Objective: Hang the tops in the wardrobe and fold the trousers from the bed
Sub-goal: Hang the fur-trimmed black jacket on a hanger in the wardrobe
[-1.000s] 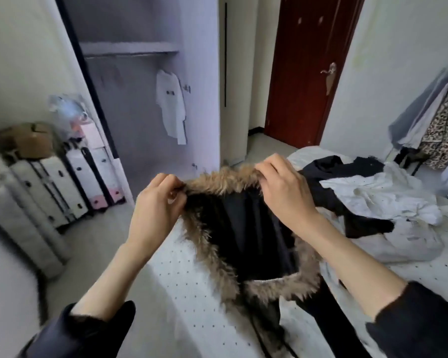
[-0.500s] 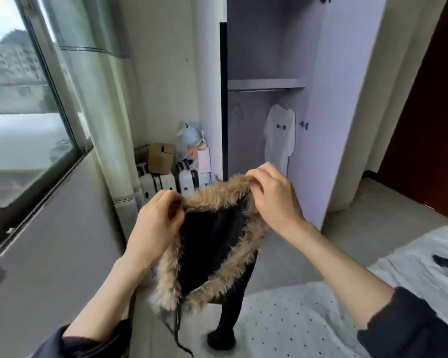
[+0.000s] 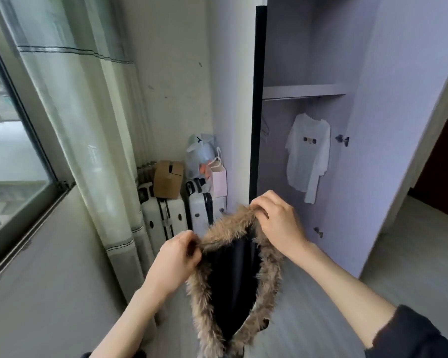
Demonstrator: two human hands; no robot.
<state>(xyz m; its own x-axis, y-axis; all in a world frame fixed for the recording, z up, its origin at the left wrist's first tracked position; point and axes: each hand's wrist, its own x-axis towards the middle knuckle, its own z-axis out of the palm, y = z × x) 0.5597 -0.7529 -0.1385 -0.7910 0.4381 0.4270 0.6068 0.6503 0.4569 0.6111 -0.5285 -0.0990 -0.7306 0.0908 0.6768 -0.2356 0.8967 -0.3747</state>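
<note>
Head view, ordered near to far. Nearest the camera, a dark sleeve (image 3: 411,337) covers the right forearm. Both hands hold up a black garment (image 3: 233,280) edged with brown fur trim (image 3: 204,301), which hangs in the air between them, in front of the open wardrobe. The left hand (image 3: 177,257) pinches the trim at its left upper edge, fingers curled together on the fur; the right hand (image 3: 277,223) grips the trim at its highest point, fingers bent over and clamped on it. The dark lining faces the camera, framed by the fur on both sides. Just behind the hands, two white suitcases (image 3: 166,218) stand upright against the wall, with a cardboard box (image 3: 168,179) resting on top of the left one and a pale pink paper bag (image 3: 219,182) on the right one. To the left, a sheer curtain (image 3: 88,125) hangs beside the window (image 3: 8,140). Farthest, inside the wardrobe (image 3: 388,125), a white T-shirt (image 3: 308,156) hangs below the shelf (image 3: 303,89).
</note>
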